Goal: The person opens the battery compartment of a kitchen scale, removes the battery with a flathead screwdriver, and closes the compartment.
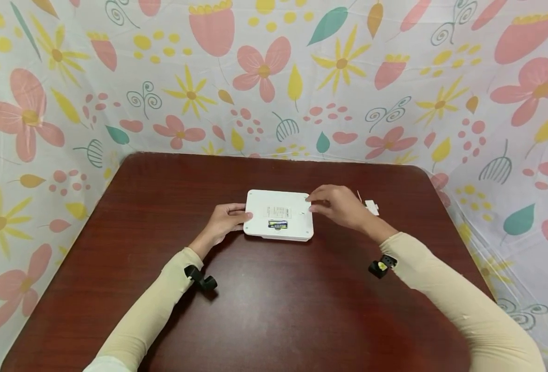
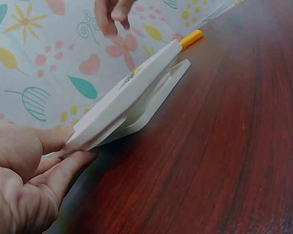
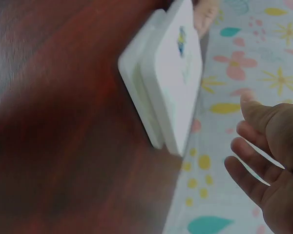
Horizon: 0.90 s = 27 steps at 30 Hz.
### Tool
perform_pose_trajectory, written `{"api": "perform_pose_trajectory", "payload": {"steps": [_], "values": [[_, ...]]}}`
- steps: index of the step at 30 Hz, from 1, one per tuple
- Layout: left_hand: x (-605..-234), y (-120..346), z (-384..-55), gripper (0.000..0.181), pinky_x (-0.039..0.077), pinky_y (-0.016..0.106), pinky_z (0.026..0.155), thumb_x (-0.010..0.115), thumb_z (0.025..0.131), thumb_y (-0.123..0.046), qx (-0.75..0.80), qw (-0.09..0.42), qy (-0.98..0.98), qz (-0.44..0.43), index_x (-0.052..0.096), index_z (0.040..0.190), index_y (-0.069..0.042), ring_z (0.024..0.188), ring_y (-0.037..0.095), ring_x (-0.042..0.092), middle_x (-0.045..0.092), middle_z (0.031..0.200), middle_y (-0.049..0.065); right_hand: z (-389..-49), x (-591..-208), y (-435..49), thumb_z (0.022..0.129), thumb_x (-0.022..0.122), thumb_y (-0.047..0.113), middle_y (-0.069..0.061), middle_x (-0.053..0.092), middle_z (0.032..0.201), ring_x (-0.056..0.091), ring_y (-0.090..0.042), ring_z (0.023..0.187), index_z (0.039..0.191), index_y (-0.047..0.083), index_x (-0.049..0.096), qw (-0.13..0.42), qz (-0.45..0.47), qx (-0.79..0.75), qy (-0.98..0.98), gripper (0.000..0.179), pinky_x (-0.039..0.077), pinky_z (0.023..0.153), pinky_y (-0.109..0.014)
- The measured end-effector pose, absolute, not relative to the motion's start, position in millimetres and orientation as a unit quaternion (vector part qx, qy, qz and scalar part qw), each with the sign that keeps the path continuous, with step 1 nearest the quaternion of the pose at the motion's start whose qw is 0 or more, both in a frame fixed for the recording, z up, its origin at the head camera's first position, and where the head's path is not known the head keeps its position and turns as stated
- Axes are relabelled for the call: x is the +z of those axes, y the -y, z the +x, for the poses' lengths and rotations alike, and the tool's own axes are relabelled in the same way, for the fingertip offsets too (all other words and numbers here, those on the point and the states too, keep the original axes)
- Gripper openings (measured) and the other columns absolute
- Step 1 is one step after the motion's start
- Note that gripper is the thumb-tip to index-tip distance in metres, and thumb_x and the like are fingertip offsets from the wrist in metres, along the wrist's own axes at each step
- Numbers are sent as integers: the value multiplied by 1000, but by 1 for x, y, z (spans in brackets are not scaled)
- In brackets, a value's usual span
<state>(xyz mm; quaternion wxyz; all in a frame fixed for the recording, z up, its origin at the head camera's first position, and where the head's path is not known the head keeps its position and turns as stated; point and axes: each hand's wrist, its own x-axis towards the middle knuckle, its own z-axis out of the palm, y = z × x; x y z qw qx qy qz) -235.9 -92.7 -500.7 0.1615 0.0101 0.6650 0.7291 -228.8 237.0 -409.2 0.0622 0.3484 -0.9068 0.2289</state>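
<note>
A white kitchen scale (image 1: 278, 203) lies bottom side up, tilted over the table, with small feet at its corners and a printed label. In its uncovered battery compartment sits a blue and yellow battery (image 1: 277, 224). My left hand (image 1: 225, 221) pinches the scale's left edge, thumb on top and fingers underneath, as the left wrist view also shows. By the far right corner is my right hand (image 1: 336, 205), and the right wrist view shows its fingers (image 3: 246, 180) loosely extended, apart from the scale and holding nothing.
A small white cover (image 1: 371, 207) lies on the dark wooden table (image 1: 274, 299) to the right of my right hand. In the left wrist view an orange rod-like thing (image 2: 191, 39) shows beyond the scale. A flower-patterned curtain (image 1: 264, 103) hangs behind the table.
</note>
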Motion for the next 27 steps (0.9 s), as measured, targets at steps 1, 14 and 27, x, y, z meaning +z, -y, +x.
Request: {"api": "perform_pose_trajectory", "payload": {"steps": [1, 14, 27], "values": [[-501, 93, -236, 44, 64, 31, 77, 70, 94, 4, 729, 162, -665, 11, 58, 136, 12, 84, 14, 72, 71, 104, 18, -229, -414, -233, 90, 80, 12, -8, 75, 109, 69, -24, 98, 111, 5, 79, 52, 352, 231, 905, 22, 57, 76, -40], [-500, 93, -237, 45, 63, 30, 77, 70, 94, 3, 726, 162, -668, 11, 58, 136, 12, 84, 13, 72, 71, 105, 18, -232, -445, -203, 89, 80, 11, -3, 75, 108, 69, -19, 104, 108, 9, 81, 9, 388, 230, 893, 18, 59, 90, -40], [-501, 93, -238, 43, 63, 31, 78, 70, 94, 5, 729, 164, -664, 7, 58, 135, 13, 84, 14, 72, 71, 102, 15, -236, -450, -193, 90, 79, 6, -2, 76, 102, 71, -19, 99, 100, 9, 82, 26, 394, 216, 893, 11, 60, 85, -39]]}}
